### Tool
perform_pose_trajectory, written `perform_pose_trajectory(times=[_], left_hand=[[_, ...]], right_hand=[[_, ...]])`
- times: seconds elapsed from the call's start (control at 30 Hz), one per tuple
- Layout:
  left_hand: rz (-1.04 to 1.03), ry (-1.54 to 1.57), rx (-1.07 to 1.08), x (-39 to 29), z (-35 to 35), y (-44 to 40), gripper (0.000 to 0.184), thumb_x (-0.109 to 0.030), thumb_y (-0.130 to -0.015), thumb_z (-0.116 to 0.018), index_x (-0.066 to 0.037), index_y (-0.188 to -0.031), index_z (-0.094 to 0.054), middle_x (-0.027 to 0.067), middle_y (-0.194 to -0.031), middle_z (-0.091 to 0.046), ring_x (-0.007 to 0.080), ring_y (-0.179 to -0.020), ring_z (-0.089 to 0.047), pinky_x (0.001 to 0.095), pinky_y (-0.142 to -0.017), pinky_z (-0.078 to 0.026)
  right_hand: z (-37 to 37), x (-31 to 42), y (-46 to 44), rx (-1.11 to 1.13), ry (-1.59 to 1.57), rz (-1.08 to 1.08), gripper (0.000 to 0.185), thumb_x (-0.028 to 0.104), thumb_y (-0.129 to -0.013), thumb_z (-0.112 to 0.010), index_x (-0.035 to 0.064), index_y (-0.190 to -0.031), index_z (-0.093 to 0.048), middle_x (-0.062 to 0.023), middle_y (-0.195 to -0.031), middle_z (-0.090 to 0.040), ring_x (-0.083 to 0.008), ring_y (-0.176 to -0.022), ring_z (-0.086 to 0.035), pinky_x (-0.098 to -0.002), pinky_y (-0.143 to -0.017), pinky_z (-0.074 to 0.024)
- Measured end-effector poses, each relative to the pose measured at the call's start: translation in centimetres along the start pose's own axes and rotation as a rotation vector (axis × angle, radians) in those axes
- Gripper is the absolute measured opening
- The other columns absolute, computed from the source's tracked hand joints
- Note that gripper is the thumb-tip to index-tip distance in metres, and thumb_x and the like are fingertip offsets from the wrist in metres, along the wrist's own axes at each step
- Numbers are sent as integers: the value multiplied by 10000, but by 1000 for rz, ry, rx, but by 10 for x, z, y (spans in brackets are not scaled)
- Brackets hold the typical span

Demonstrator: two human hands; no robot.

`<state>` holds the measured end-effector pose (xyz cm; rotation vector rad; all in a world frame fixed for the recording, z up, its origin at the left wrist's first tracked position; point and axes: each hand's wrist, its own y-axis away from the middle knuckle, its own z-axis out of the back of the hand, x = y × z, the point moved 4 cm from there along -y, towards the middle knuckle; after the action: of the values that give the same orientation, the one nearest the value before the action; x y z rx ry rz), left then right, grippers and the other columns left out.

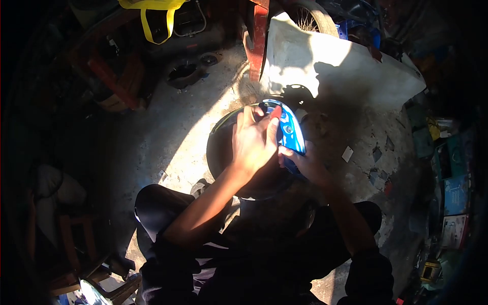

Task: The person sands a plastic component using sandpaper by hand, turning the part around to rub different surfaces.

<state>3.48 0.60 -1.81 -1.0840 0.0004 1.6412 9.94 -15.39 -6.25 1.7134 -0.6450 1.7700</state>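
A glossy, curved piece with a blue, mirror-like face (288, 128) is held up in sunlight, tilted. My right hand (303, 161), partly in shadow, grips its lower edge between thumb and fingers. Over its upper left side, my left hand (252, 140) is closed, its thumb pressing a small red piece (276, 113) against the shiny face. What the red piece is made of cannot be made out. Below both hands sits a dark round tub or stool top (221, 152), between my knees.
Broken flat shards (377, 154) lie on the concrete floor at right, near boxes (456, 194). A pale sheet (351, 71) leans by a spoked wheel (307, 19) and a red post (257, 43). A yellow bag (152, 23) hangs at upper left; wooden furniture (76, 239) stands lower left.
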Motion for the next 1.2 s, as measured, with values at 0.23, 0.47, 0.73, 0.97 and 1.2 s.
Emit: perform_pose_trajectory(times=[0.23,0.47,0.73,0.97,1.2], left_hand=[[36,58,15,-3,1,3,305,-301,-986,-592,-75,-1022,-794,121,-1074,-578,326,-1006,-591,436,-869,-497],[44,129,16,5,0,2,269,-252,-974,-621,-42,-994,-787,150,-1044,-652,366,-888,-675,461,-799,-544],[71,198,11,9,-4,2,230,-238,-979,-634,-99,-1089,-779,143,-1046,-652,342,-854,-696,433,-751,-560],[394,189,88,50,-10,-9,378,-367,-1043,-556,-48,-1142,-734,195,-752,-697,372,-835,-699,390,-821,-531],[183,228,49,21,-4,-9,368,-344,-1026,-598,-51,-1207,-726,244,-1292,-590,353,-1121,-645,417,-939,-519]], right_hand=[[-3,1,3,-31,28,-62,249,257,-974,-668,13,-924,-683,-59,-791,-700,-131,-722,-674,-290,-714,-537],[0,-4,1,-68,67,-3,237,252,-966,-685,22,-906,-679,-53,-783,-697,-126,-710,-665,-281,-702,-530],[-3,1,-3,-68,96,6,203,192,-959,-698,-8,-940,-670,-68,-768,-700,-133,-699,-683,-282,-682,-551],[-12,17,-2,-58,27,-50,187,200,-1007,-632,22,-967,-674,-58,-798,-682,-134,-727,-667,-300,-707,-545],[-10,10,-2,-5,-278,-201,662,576,-1077,-268,20,-1053,-627,-80,-826,-661,-167,-741,-659,-324,-742,-553]])
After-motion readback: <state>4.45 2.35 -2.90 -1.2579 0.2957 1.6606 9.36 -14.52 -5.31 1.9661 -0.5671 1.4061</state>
